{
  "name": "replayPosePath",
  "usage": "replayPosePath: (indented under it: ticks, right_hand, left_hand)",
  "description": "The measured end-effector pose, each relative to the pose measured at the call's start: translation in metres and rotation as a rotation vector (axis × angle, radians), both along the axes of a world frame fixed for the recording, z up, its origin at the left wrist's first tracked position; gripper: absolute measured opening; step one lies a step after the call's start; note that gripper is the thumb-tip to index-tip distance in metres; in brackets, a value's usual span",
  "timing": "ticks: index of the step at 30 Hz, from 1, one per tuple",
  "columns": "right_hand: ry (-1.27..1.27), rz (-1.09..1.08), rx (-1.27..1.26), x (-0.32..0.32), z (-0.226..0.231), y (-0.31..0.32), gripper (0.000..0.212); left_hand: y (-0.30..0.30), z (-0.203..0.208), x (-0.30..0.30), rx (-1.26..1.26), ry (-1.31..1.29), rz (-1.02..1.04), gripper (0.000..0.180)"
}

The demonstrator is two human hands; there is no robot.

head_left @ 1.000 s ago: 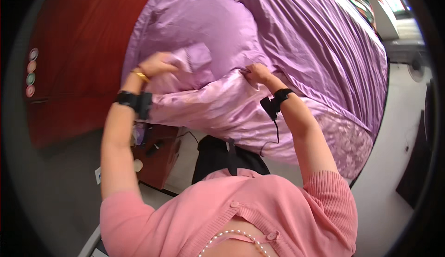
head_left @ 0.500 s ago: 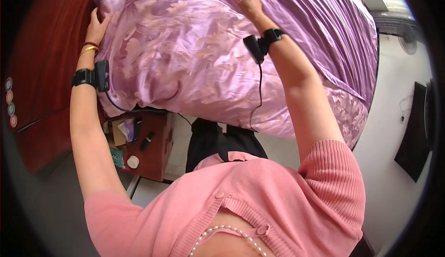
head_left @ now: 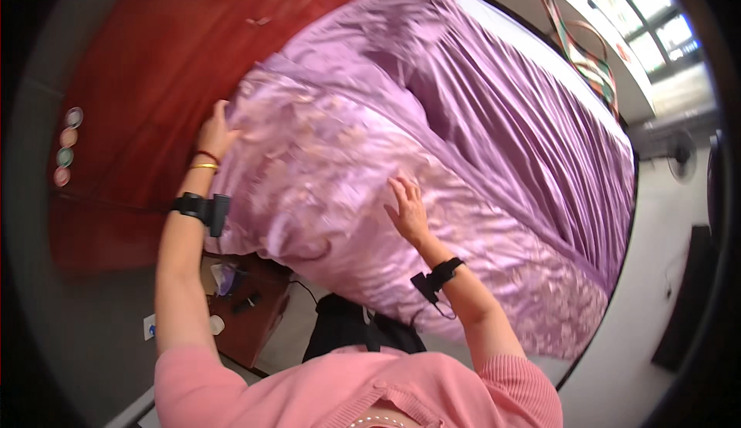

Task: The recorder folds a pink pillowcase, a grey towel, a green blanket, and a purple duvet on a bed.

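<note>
A shiny purple bed cover [head_left: 309, 158] with a leafy pattern spreads over the bed in front of me, slightly rumpled near the middle. At its left edge, beside the red-brown headboard [head_left: 147, 142], is my left hand [head_left: 218, 133], thumb apart from the fingers and nothing seen in it. My right hand [head_left: 409, 208] is over the middle of the cover with its fingers loosely spread and holds nothing. Whether its palm touches the cloth I cannot tell. Beyond the patterned part lies a plain, pleated purple cloth [head_left: 494, 111].
A red-brown nightstand [head_left: 262, 316] with small items stands near left, below the bed corner. A striped bag [head_left: 590, 65] hangs or rests by the window at the far right. A fan [head_left: 681, 158] and a dark flat panel [head_left: 687, 297] are on the right.
My view has turned and shows more of the bed's far side. My right hand has come back nearer to me over the cover. The left stays by the headboard edge.
</note>
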State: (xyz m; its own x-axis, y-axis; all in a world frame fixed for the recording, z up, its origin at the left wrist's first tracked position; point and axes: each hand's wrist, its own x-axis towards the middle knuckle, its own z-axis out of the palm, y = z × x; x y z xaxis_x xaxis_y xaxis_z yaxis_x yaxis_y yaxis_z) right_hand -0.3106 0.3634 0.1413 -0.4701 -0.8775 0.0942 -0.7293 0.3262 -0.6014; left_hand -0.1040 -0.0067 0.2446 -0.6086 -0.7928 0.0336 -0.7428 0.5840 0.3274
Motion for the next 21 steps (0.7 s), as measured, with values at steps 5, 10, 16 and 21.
replayPosePath:
  ticks: [5,10,16,21]
  right_hand:
    - [0.04,0.204,-0.077,0.041,0.034,-0.093,0.062]
    - [0.161,0.284,0.211,0.044,0.012,-0.122,0.066]
    - [0.152,0.288,0.356,0.049,-0.007,-0.141,0.076]
    - [0.176,0.296,0.404,0.053,-0.003,-0.145,0.077]
  left_hand:
    - [0.011,0.02,0.002,0.8,0.609,0.052,0.041]
    - [0.005,0.043,-0.016,0.009,0.211,-0.192,0.02]
    - [-0.025,0.024,-0.084,-0.45,0.035,-0.235,0.023]
    - [-0.058,-0.014,-0.159,-0.278,0.06,-0.292,0.041]
